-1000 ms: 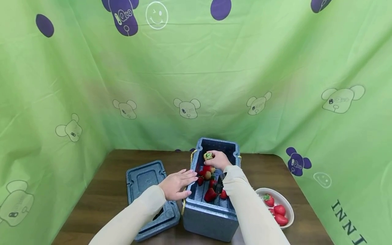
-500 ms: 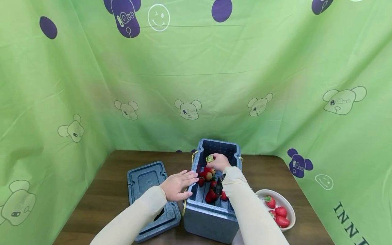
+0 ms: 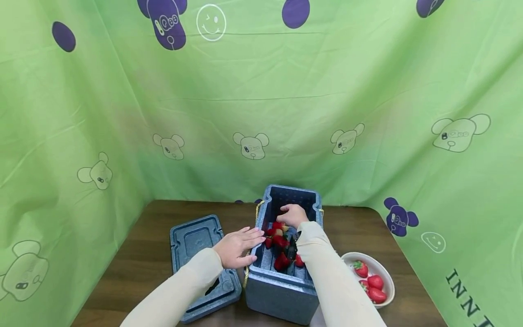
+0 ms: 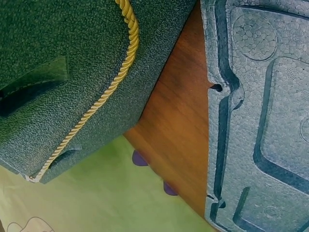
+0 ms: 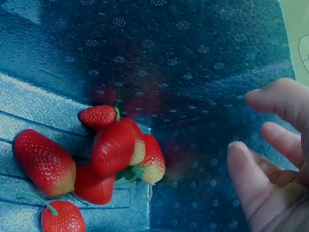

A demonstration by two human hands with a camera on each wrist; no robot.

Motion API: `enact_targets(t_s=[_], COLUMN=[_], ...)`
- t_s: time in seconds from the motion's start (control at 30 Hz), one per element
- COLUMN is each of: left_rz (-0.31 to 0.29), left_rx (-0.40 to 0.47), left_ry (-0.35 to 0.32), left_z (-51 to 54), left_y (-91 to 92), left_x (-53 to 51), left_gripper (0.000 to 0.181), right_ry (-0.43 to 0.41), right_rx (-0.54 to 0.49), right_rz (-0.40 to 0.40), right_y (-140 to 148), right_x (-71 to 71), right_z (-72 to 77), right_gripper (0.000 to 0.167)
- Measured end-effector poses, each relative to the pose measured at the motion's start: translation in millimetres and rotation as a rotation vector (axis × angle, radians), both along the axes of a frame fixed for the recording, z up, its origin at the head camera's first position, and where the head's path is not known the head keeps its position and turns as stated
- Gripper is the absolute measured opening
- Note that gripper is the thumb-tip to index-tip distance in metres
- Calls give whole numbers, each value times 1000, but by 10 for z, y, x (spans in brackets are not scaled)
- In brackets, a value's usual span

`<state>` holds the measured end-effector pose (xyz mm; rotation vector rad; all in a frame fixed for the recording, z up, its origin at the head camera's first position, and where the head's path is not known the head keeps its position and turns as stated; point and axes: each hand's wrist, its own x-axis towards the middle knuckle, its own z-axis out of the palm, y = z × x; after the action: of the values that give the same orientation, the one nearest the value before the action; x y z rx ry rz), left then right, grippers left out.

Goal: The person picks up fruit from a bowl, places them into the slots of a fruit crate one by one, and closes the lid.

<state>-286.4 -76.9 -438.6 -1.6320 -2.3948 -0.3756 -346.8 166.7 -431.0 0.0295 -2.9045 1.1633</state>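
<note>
A blue-grey foam box (image 3: 282, 299) stands with its top off, several red strawberries (image 3: 281, 262) inside. My right hand (image 3: 293, 215) is inside the box over its far part; in the right wrist view the fingers of that hand (image 5: 277, 159) are spread apart with nothing between them, beside a cluster of strawberries (image 5: 113, 147). My left hand (image 3: 239, 247) lies flat with straight fingers on the box's left rim. The left wrist view shows the box's outer wall (image 4: 87, 63) with a yellow rope (image 4: 104, 99), but not the hand.
The box lid (image 3: 196, 240) lies on the wooden table (image 3: 143, 240) at the left. On the right, a white bowl (image 3: 390, 277) holds several strawberries. A green printed curtain (image 3: 286, 113) hangs around the table.
The strawberry that my right hand held has left its fingers, which have parted; a strawberry now lies higher among those in the box. My left hand stays on the rim.
</note>
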Motion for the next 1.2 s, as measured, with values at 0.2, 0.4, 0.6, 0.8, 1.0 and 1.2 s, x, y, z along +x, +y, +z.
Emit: enact_targets(t_s=[0.2, 0.4, 0.6, 0.8, 1.0, 1.2], left_rz=[0, 25, 18, -12, -35, -20], left_rx=[23, 25, 31, 54, 76, 62], left_ry=[-8, -50, -54, -23, 6, 0], left_z=[-18, -30, -24, -24, -63, -88], left_y=[10, 0, 0, 26, 79, 29], left_x=[8, 16, 32, 42, 5, 14], left_gripper=[49, 51, 51, 50, 49, 49], right_ry=[-82, -126, -113, -127, -156, -195], right_rx=[-280, -450, -414, -309, -238, -238], right_rz=[104, 164, 193, 165, 132, 148], right_y=[52, 269, 786, 1421, 1919, 2170], right_x=[128, 196, 307, 580, 842, 1032], right_z=[260, 480, 617, 637, 577, 334], right_gripper=[49, 53, 57, 61, 62, 64])
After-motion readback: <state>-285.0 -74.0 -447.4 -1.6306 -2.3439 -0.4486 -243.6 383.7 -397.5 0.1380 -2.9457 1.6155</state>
